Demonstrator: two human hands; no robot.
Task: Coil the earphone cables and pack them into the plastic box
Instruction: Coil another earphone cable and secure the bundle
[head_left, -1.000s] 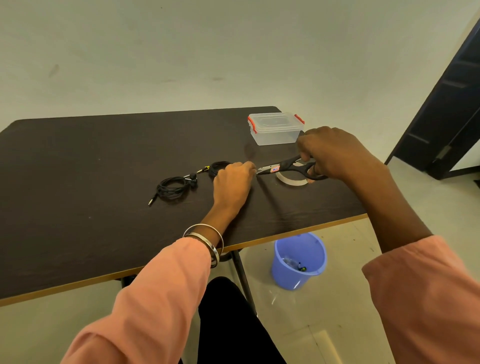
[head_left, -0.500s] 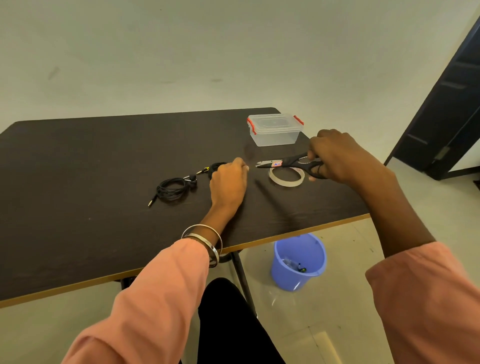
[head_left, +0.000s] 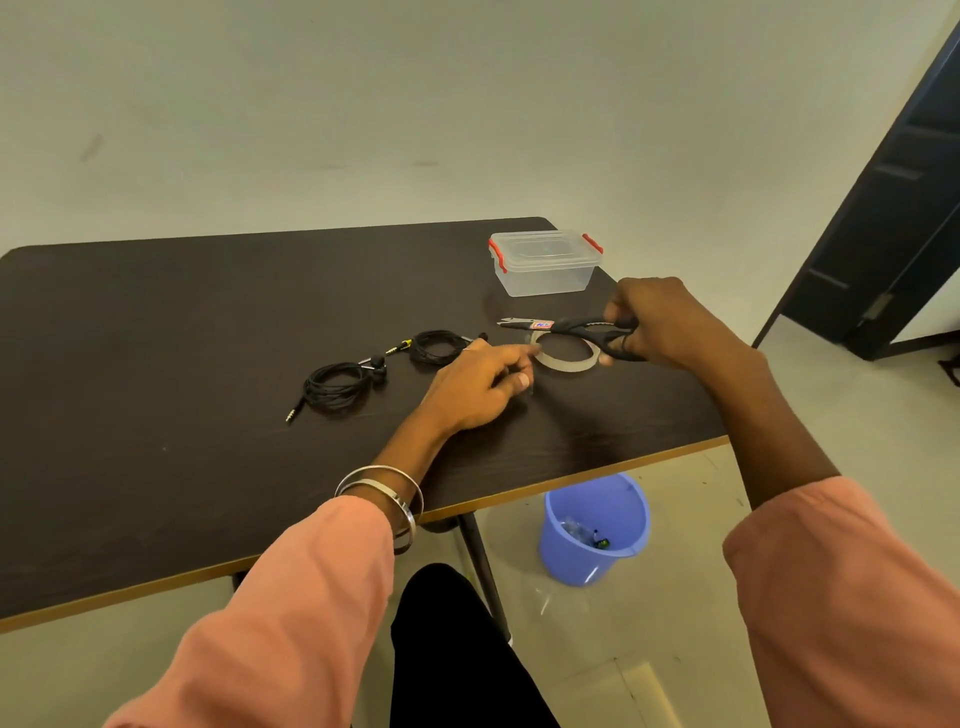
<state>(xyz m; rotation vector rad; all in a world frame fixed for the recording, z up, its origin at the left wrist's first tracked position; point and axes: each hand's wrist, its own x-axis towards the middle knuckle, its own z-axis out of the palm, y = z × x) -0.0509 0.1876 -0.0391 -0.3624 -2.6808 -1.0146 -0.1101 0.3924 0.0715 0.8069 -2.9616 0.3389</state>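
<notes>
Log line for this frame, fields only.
right hand: grips scissors | left hand: by tape roll | earphone cables: two coiled, on table | plastic box: lid on

On the dark table lie two coiled black earphone cables: the near coil with its plug toward the table's front edge, the far coil just beside the left hand. That hand rests low over the table, forefinger touching the tape roll — whether it holds anything cannot be told. The right hand grips black scissors above the roll, blades pointing left. The clear plastic box with red clips stands behind, lid on. A blue bucket sits on the floor.
</notes>
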